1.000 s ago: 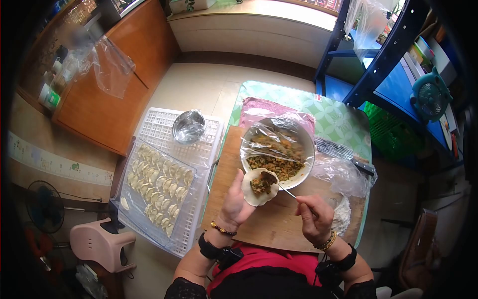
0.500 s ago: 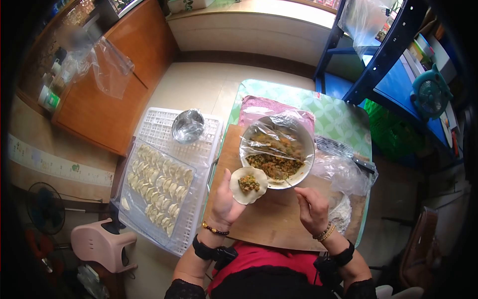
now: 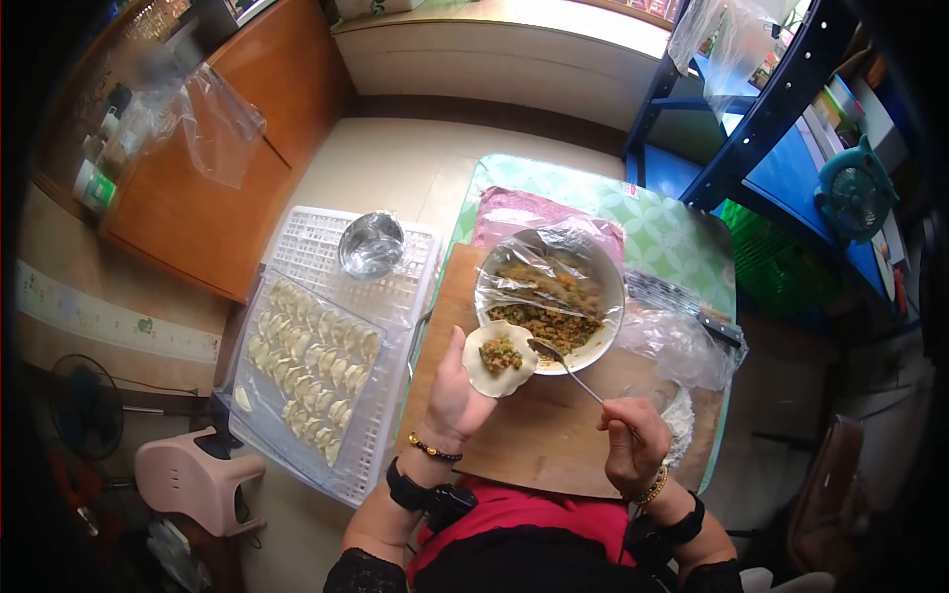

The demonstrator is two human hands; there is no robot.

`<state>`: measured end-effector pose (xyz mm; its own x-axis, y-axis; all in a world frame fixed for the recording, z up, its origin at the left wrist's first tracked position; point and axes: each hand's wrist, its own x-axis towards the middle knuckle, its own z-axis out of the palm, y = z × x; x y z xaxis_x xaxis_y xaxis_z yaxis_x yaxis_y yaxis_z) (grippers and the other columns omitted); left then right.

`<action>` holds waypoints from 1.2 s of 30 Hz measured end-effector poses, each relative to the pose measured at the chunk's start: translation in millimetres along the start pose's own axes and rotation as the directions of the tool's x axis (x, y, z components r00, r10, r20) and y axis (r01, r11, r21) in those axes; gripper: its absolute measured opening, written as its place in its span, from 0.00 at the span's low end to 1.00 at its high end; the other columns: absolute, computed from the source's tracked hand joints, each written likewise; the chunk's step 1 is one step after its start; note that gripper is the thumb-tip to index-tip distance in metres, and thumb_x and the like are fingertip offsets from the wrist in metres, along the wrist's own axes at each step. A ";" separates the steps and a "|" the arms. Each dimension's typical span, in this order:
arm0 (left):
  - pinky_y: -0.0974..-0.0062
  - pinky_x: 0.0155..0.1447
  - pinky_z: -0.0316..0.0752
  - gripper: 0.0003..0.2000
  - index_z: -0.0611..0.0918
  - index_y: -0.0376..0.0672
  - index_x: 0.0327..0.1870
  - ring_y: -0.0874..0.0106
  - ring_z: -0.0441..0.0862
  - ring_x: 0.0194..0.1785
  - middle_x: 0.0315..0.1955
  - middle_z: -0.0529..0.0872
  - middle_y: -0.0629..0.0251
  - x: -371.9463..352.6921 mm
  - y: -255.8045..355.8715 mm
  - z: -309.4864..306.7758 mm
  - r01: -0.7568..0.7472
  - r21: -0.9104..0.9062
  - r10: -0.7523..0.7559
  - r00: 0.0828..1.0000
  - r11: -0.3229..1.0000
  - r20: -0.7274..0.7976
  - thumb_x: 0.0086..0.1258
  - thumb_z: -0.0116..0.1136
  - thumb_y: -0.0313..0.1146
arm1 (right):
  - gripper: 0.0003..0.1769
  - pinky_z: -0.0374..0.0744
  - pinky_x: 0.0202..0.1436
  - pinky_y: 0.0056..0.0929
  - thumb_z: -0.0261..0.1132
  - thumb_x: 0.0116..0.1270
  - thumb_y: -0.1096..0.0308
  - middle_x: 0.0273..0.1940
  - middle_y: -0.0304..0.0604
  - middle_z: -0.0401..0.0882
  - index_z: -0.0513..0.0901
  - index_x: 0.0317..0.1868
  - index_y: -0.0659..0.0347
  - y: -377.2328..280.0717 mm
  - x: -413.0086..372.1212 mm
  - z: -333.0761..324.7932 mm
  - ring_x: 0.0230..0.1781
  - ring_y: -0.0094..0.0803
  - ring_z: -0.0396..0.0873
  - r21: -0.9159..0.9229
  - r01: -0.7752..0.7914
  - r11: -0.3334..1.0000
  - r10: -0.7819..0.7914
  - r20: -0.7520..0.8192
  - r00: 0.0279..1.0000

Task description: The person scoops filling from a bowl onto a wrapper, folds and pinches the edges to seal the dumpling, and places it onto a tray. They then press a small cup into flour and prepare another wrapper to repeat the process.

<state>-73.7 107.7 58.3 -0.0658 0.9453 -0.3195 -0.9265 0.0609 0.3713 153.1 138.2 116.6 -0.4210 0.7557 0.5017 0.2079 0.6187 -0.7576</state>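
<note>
On my left hand [image 3: 457, 405] rests a round dumpling wrapper [image 3: 481, 381] with a mound of chopped filling [image 3: 500, 355] in its middle; the fingers underneath are hidden. My right hand [image 3: 633, 447] grips the handle of a metal spoon [image 3: 581, 383]. Its dark bowl is at the wrapper's right edge, over the near rim of the large mixing bowl [image 3: 615, 334]. That bowl holds more chopped filling, and clear plastic film [image 3: 539, 259] covers its far part. Both hands are above the wooden board [image 3: 524, 445].
Left of the table, rows of folded dumplings [image 3: 311, 366] lie on a plastic-covered tray over a white rack [image 3: 420, 252], with a metal bowl [image 3: 372, 246] behind. Flour [image 3: 680, 427], a plastic bag [image 3: 682, 346] and a knife [image 3: 720, 329] lie to the right. A pink stool [image 3: 188, 484] stands lower left.
My right hand has moved slightly right and down, drawing the spoon back so its bowl is now beside the wrapper. My left hand has shifted a little right with the filled wrapper.
</note>
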 end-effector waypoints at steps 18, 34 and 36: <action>0.56 0.73 0.62 0.34 0.65 0.32 0.69 0.56 0.69 0.68 0.65 0.72 0.48 1.4 -11.6 6.4 0.075 0.051 -0.075 0.997 0.996 0.008 0.79 0.27 0.58 | 0.12 0.79 0.31 0.33 0.67 0.59 0.80 0.32 0.47 0.82 0.83 0.44 0.63 -3.4 20.1 1.0 0.29 0.41 0.82 -0.054 0.114 0.992 -0.105 0.137 0.985; 0.57 0.73 0.63 0.34 0.64 0.33 0.69 0.56 0.70 0.68 0.64 0.72 0.49 -2.1 -12.4 5.1 0.121 0.095 -0.125 0.992 0.988 0.032 0.80 0.25 0.56 | 0.15 0.76 0.27 0.31 0.70 0.55 0.77 0.33 0.41 0.82 0.84 0.45 0.58 5.7 20.9 -7.3 0.26 0.35 0.79 -0.125 0.262 0.957 -0.225 0.252 0.941; 0.56 0.73 0.64 0.34 0.64 0.33 0.69 0.56 0.70 0.68 0.65 0.72 0.48 -2.9 -12.9 5.4 0.126 0.101 -0.130 0.991 0.987 0.038 0.80 0.25 0.57 | 0.15 0.76 0.27 0.32 0.70 0.55 0.77 0.33 0.41 0.82 0.84 0.45 0.58 6.8 22.2 -5.9 0.26 0.36 0.79 -0.121 0.262 0.958 -0.225 0.253 0.941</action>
<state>-59.5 105.9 59.1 0.0697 0.9409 -0.3315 -0.8854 0.2114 0.4139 150.4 160.5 125.0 -0.6663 0.5176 0.5368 0.1962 0.8162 -0.5435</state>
